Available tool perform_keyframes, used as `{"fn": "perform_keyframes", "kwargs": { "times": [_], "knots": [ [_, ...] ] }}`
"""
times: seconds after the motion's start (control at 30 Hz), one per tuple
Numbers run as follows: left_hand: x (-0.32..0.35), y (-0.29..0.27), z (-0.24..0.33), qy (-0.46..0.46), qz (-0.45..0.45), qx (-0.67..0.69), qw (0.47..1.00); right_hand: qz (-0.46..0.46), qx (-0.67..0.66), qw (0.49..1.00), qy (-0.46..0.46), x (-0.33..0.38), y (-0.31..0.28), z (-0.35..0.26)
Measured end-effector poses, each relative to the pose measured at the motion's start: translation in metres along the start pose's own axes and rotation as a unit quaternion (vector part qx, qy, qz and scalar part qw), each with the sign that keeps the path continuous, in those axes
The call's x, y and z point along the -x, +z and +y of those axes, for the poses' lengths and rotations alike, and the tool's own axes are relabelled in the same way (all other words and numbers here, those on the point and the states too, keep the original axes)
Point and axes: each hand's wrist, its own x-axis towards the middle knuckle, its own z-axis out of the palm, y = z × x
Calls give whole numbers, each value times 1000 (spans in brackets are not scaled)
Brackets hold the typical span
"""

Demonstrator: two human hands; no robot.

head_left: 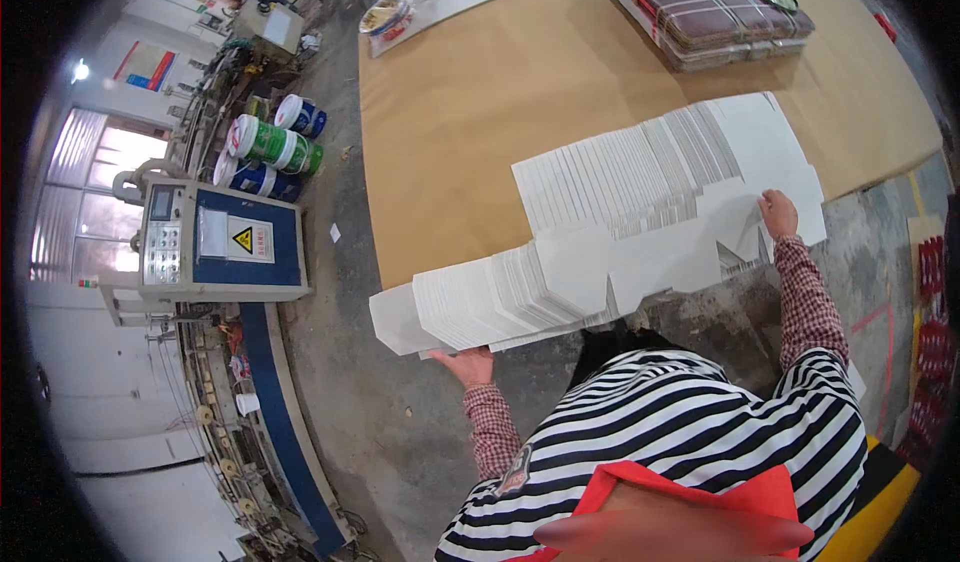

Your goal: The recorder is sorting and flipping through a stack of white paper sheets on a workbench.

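At far left, a blue and white control cabinet (222, 240) with a yellow warning triangle, standing on the concrete floor (345, 382) beside a blue conveyor line (285, 432); behind it, paint-style tubs (268, 147) in green, white and blue lying on their sides.

Nearer the middle, the left hand (468, 365), palm up and open, cupped under the overhanging end of a fanned stack of white die-cut card blanks (640, 212). Hanging well past the near edge of the brown worktop (470, 112), that end; the rest spread rightward across the board in a long shingled run.

Further right, the right hand (777, 212) resting on top of the fan, fingers seemingly pressed flat and not closed around anything, though hard to be sure at this size. Checked sleeves on both forearms, striped top below.

At the far right rear, a bundle of plaid-printed flat packs (715, 7) tied with cord, well apart from the white blanks.

Risk, as judged: overhanging sheets sliding off the supporting palm and spilling to the floor, caused by the loose shingling and by little worktop beneath that end. Uneven pressure from the upper hand likely to skew the fan or crease the notched flaps.

Blanks themselves: thin, clean white, identical, with notched cut-outs, edges stepped like a spread deck.
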Motion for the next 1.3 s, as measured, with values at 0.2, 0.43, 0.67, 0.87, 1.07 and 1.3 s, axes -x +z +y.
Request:
{"fn": "perform_keyframes", "kwargs": {
  "times": [0.2, 0.43, 0.67, 0.87, 1.07, 1.3],
  "knots": [
    [13, -6, -17, -43, -119, 38, 991, -29, 176, 984, 11, -8, -7, -49],
    [45, 51, -93, -30, -28, 164, 986, -103, 205, 973, -34, -21, -30, -43],
    [32, 4, -132, -7, -199, 268, 943, -139, 142, 975, -105, -31, -22, -29],
    [32, 27, -176, 57, -61, -14, 996, -191, 75, 970, -130, -62, -16, -12],
    [33, 27, -185, 115, -51, 18, 992, -192, 49, 961, -195, -64, -15, 0],
    [26, 42, -176, 152, 50, -136, 978, -173, -11, 962, -210, -59, -15, -5]
  ]
}}
